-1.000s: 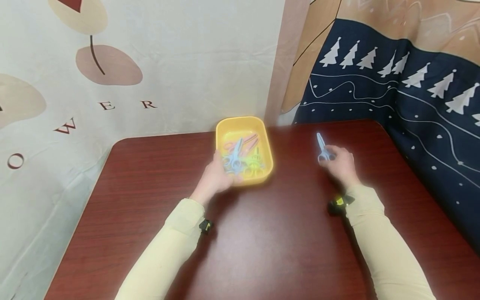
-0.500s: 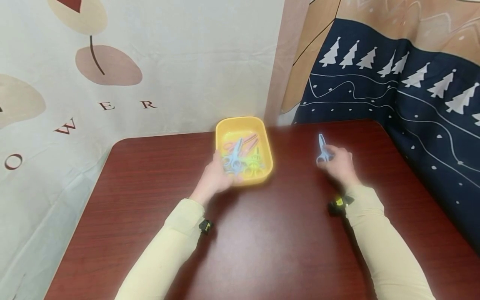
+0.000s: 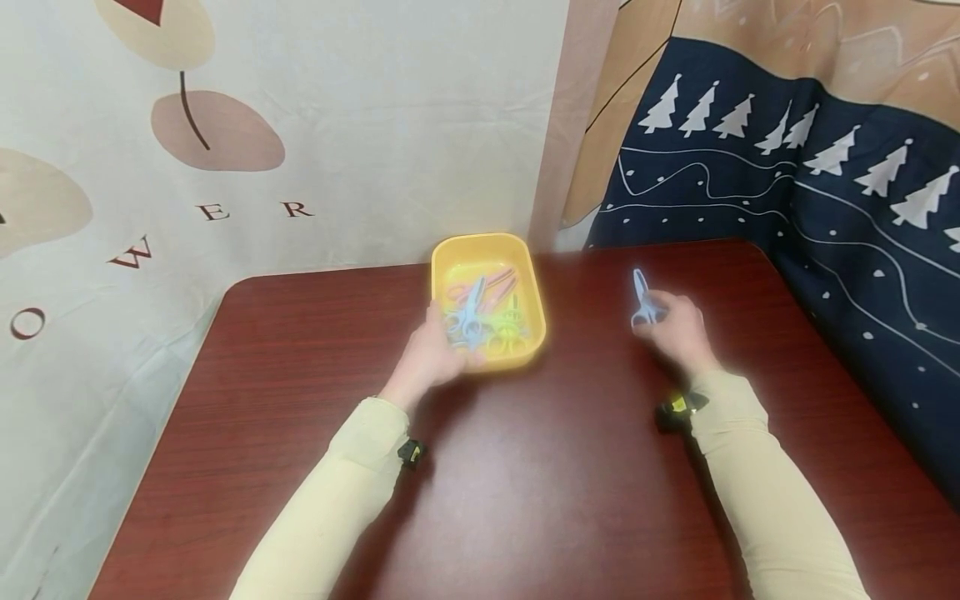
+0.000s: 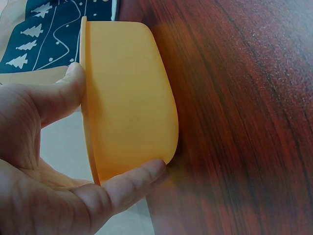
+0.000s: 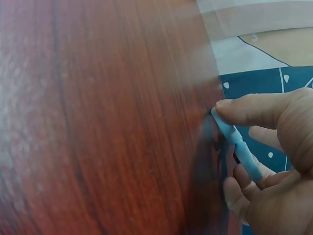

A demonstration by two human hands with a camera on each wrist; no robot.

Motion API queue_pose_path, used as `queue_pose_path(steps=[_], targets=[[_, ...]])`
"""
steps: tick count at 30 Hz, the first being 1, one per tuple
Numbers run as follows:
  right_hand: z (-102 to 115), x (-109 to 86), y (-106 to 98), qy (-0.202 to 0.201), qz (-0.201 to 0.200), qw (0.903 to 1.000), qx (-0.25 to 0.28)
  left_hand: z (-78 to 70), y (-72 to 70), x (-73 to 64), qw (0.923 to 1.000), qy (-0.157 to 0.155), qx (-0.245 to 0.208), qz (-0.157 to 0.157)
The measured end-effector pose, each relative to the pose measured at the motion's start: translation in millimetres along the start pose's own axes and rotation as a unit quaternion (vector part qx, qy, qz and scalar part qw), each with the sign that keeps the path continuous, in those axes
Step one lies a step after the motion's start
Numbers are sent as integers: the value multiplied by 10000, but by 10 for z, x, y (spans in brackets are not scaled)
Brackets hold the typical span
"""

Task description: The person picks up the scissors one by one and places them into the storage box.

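Note:
My left hand [image 3: 429,354] grips the near left corner of a yellow plastic tray [image 3: 539,308]. In the left wrist view the thumb is at the rim and the fingers lie along the tray's outer wall [image 4: 129,98]. Blue scissors [image 3: 471,315], pink scissors [image 3: 501,287] and green scissors [image 3: 510,327] lie heaped inside. Off to the right, my right hand [image 3: 678,329] holds another pair of blue scissors [image 3: 641,287] by the handles, blades pointing away from me. Seen by the right wrist camera, thumb and fingers pinch the handle loops [image 5: 227,128] edge-on, close over the tabletop.
A dark red wood-grain table [image 3: 525,483] lies under both hands. Along its back edge hangs a pale printed cloth [image 3: 375,150], and a navy cloth with white trees [image 3: 720,183] borders the right. The tray stands near the back edge.
The blue scissors in my right hand have shifted slightly, swaying a little right and then back left. My left hand and the tray have stayed put.

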State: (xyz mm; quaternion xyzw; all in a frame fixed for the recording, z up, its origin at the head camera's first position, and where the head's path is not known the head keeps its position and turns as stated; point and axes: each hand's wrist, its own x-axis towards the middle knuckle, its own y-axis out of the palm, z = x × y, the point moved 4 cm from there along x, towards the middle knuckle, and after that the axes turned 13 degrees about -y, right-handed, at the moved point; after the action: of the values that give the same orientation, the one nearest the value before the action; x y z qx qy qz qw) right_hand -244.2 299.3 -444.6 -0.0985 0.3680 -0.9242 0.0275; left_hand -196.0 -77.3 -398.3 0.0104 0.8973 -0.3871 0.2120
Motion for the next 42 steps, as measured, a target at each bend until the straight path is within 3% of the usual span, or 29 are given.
queue_pose_path(steps=[8, 22, 33, 42], targets=[[41, -3, -4, 122, 2, 9999, 69, 7, 3, 2, 10000, -31, -66, 23], [109, 22, 16, -104, -57, 9999, -41, 5, 0, 5, 10000, -9, -6, -3], [132, 34, -24, 158, -152, 9968, 769, -2, 3, 8, 9998, 23, -186, -52], [221, 61, -48, 260, -165, 9960, 836, 8, 5, 12, 9996, 103, -248, -61]])
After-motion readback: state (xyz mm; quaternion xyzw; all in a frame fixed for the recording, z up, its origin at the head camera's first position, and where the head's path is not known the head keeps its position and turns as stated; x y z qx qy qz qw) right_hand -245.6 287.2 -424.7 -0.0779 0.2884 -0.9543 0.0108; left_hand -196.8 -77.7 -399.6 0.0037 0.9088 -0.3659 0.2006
